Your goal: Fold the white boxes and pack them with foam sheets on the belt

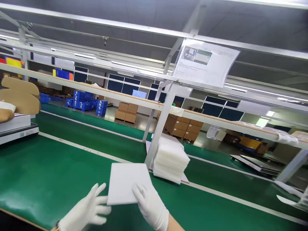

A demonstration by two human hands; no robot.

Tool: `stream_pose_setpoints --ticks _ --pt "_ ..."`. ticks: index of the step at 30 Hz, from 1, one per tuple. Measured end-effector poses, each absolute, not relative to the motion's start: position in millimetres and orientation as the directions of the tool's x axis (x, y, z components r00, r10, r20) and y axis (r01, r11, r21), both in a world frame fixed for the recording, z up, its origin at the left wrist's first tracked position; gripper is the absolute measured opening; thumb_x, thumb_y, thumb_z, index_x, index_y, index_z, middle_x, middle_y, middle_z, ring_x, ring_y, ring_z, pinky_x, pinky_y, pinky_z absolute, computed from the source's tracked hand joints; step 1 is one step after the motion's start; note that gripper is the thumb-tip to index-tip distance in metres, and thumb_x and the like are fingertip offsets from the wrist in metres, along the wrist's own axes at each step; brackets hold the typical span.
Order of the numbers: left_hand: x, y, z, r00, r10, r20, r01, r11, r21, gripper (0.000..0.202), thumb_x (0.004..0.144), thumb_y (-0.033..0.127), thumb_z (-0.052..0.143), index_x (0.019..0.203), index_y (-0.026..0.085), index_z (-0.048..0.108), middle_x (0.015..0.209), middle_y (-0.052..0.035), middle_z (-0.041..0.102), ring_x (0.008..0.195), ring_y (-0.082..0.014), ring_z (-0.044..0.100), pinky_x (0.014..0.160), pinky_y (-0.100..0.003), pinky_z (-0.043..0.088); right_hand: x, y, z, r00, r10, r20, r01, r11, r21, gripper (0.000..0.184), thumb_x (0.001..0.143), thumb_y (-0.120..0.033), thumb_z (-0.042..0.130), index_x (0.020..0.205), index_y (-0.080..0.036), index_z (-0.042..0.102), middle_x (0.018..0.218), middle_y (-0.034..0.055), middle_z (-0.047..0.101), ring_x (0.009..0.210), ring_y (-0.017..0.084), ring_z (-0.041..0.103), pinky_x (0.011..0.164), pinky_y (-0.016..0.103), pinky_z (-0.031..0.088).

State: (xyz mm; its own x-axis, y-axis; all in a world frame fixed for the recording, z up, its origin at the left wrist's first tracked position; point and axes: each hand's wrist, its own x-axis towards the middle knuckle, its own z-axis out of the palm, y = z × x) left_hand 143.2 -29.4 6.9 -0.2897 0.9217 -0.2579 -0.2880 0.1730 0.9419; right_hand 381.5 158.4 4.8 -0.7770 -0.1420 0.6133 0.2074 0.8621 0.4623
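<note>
A green bench [67, 179] runs across the view, crossed lengthwise by pale strips, with a glossy glare at its lower left. A post [160, 128] rises from it to metal rails, where a printed sheet [204, 64] hangs. Beyond lie a shiny floor, blue crates [81, 101] and brown cartons [126, 112] (more cartons stand behind the post).

The white pad [124, 179] is held up over the bench, in front of a stack [170, 157] of similar ones beside the post. The right hand [151, 207], gloved, pinches its lower right part, thumb on the near face; the fingers behind are hidden. The left hand [88, 210], also gloved, has its fingers spread by the pad's left edge; whether they touch it, I cannot tell.

The frame cuts off both forearms and, at far left, a white box [16, 123]. The print on the sheet is too small to read.
</note>
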Motion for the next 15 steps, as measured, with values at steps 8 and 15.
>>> stream_pose_setpoints --ticks 8,15 --pt "145 89 -11 -0.076 0.993 -0.087 -0.182 0.072 0.981 0.070 0.054 0.025 0.075 0.122 0.019 0.060 0.119 -0.0084 0.071 0.113 -0.0337 0.064 0.099 -0.044 0.050 322 197 172 -0.840 -0.078 0.537 0.171 0.901 0.398 0.041 0.089 -0.049 0.058 0.111 -0.016 0.060 0.118 0.0165 0.060 0.106 0.030 0.054 0.090 0.044 0.047" --pt "169 144 -68 -0.110 0.975 -0.193 0.081 0.203 0.976 0.082 0.058 0.031 0.078 0.137 0.022 0.057 0.142 -0.0103 0.057 0.139 -0.0371 0.042 0.118 -0.044 0.030 252 329 378 -0.530 0.376 0.760 0.759 0.610 0.227 0.050 0.090 -0.007 0.047 0.140 -0.012 0.047 0.144 0.0192 0.036 0.116 0.024 0.043 0.094 0.038 0.036"
